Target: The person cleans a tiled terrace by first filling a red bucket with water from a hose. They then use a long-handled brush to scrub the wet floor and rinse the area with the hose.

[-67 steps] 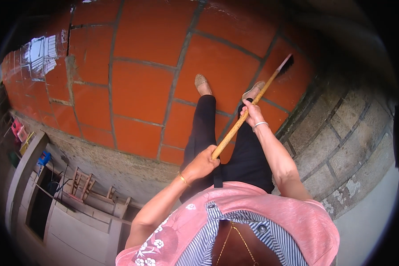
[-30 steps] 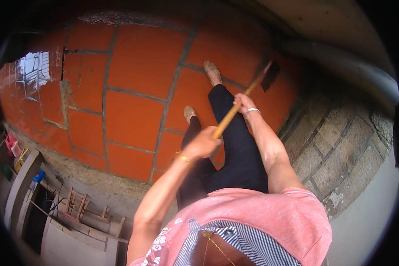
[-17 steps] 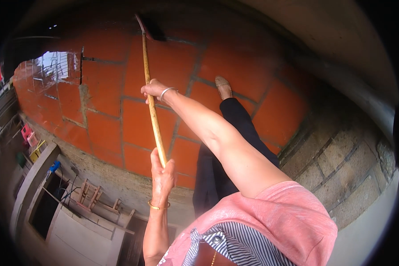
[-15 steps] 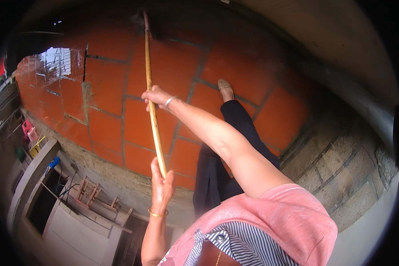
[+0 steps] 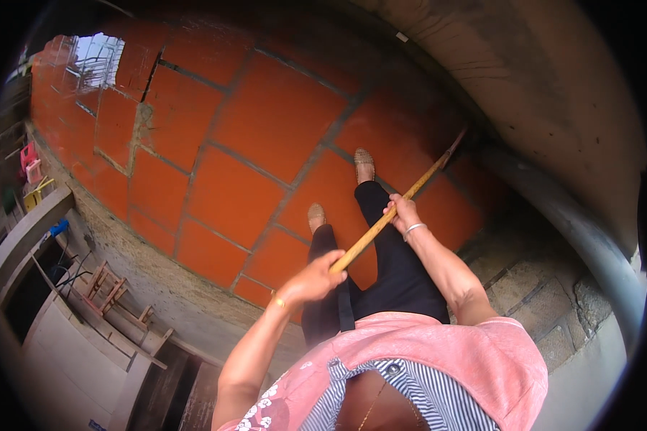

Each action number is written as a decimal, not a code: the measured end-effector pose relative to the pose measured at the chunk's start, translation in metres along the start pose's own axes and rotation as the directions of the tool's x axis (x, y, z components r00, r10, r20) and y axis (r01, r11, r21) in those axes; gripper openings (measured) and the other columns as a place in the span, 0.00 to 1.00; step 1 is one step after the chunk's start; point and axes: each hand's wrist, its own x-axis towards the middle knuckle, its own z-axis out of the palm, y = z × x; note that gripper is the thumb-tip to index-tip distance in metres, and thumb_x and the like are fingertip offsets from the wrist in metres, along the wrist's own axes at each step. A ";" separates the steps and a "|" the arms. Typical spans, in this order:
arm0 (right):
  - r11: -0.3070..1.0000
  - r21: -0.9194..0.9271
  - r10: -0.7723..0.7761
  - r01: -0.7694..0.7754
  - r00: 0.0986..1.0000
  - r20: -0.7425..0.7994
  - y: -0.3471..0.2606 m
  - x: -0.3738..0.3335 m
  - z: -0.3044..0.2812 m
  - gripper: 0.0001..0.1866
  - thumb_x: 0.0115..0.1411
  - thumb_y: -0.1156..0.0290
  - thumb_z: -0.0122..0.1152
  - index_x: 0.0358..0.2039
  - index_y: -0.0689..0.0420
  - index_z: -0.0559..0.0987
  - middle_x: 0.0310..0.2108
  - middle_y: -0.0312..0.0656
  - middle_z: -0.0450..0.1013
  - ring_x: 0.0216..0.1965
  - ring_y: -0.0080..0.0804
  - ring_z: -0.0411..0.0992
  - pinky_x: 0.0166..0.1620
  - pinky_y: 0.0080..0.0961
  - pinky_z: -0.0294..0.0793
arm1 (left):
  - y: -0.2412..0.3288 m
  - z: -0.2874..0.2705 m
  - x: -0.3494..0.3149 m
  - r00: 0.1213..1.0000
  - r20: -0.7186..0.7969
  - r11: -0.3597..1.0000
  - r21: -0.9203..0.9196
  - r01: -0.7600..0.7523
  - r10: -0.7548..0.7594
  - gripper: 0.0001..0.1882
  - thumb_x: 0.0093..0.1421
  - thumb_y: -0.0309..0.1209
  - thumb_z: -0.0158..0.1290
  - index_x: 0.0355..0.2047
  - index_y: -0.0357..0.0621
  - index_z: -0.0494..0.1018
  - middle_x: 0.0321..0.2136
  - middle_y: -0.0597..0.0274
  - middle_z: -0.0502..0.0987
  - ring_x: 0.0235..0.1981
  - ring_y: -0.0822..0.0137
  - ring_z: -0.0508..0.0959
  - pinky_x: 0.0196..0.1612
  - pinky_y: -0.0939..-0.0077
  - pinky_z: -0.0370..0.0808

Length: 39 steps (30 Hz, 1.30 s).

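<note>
Pole (image 5: 369,237) swung rt, wood, in 2 hands (image 5: 404,211)

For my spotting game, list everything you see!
Long tool: one, yellow handle, centre
Floor tiles: many, orange, underfoot
Wall: one, beige, upper right
Pipe: one, grey, right
Stone blocks: several, grey, lower right
Wooden furniture: count unclear, brown, lower left
Blue thing: one, blue, left
Yellow thing: one, yellow, left
Pink things: two, pink, left
Shoes: two, tan, centre
Trousers: one pair, black, centre
Shirt: one, pink, bottom
Necklace: one, gold, bottom
Bracelets: two, gold and silver, wrists
Left hand: one, bare, tool's near end
Right hand: one, bare, farther along tool
</note>
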 end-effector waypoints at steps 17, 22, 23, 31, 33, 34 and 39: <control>0.796 -0.445 -0.035 0.411 0.764 0.644 -0.094 0.024 0.374 0.07 0.51 0.76 0.52 0.26 0.66 0.66 0.16 0.40 0.65 0.11 0.30 0.67 0.13 0.23 0.70 | 0.085 -0.040 0.019 0.631 -0.731 0.847 -0.143 -0.512 0.258 0.25 0.60 0.23 0.43 0.57 0.42 0.49 0.14 0.71 0.58 0.08 0.79 0.56 0.08 0.86 0.56; 0.832 -0.373 -0.007 0.410 0.680 0.733 -0.022 -0.029 0.299 0.09 0.56 0.71 0.52 0.25 0.60 0.63 0.17 0.38 0.65 0.12 0.29 0.70 0.14 0.22 0.70 | -0.015 -0.004 -0.029 0.660 -0.743 0.936 -0.144 -0.322 0.113 0.33 0.56 0.25 0.48 0.61 0.48 0.49 0.20 0.71 0.64 0.13 0.80 0.60 0.14 0.85 0.59; 0.855 -0.342 -0.028 0.390 0.693 0.721 -0.010 -0.045 0.274 0.10 0.56 0.71 0.52 0.28 0.60 0.62 0.18 0.37 0.64 0.11 0.28 0.69 0.14 0.23 0.70 | -0.041 0.006 -0.041 0.693 -0.716 0.941 -0.168 -0.294 0.089 0.33 0.56 0.24 0.48 0.61 0.48 0.49 0.21 0.71 0.64 0.14 0.81 0.60 0.15 0.85 0.59; 0.949 -0.314 0.072 -0.006 0.977 0.200 0.036 -0.068 0.094 0.07 0.57 0.72 0.53 0.29 0.57 0.64 0.18 0.38 0.65 0.13 0.31 0.69 0.17 0.27 0.72 | -0.074 0.015 -0.083 0.933 -0.360 0.998 -0.053 -0.027 0.006 0.29 0.55 0.27 0.51 0.58 0.44 0.58 0.30 0.67 0.69 0.23 0.80 0.66 0.25 0.84 0.67; 0.951 -0.303 0.067 -0.059 0.998 0.018 0.025 -0.047 0.062 0.06 0.58 0.71 0.52 0.26 0.56 0.66 0.16 0.36 0.66 0.13 0.31 0.69 0.17 0.27 0.71 | -0.043 -0.007 -0.055 0.981 -0.193 1.000 -0.010 -0.003 0.001 0.29 0.56 0.27 0.50 0.59 0.45 0.56 0.26 0.67 0.68 0.20 0.79 0.66 0.21 0.84 0.66; 0.957 -0.279 0.064 -0.079 0.996 -0.061 0.018 -0.032 0.052 0.06 0.58 0.71 0.50 0.25 0.56 0.67 0.15 0.35 0.65 0.14 0.31 0.70 0.17 0.27 0.71 | -0.027 -0.019 -0.038 0.993 -0.117 1.000 0.008 -0.001 0.002 0.30 0.56 0.27 0.50 0.59 0.45 0.56 0.24 0.67 0.68 0.18 0.79 0.67 0.20 0.83 0.65; 0.912 -0.386 0.063 -0.139 0.977 -0.202 -0.043 0.082 0.042 0.05 0.59 0.70 0.47 0.26 0.53 0.68 0.13 0.33 0.63 0.12 0.28 0.66 0.12 0.25 0.65 | 0.017 -0.047 0.070 0.992 0.120 0.901 -0.434 0.012 0.045 0.32 0.58 0.21 0.46 0.61 0.43 0.48 0.14 0.72 0.58 0.09 0.80 0.57 0.09 0.85 0.53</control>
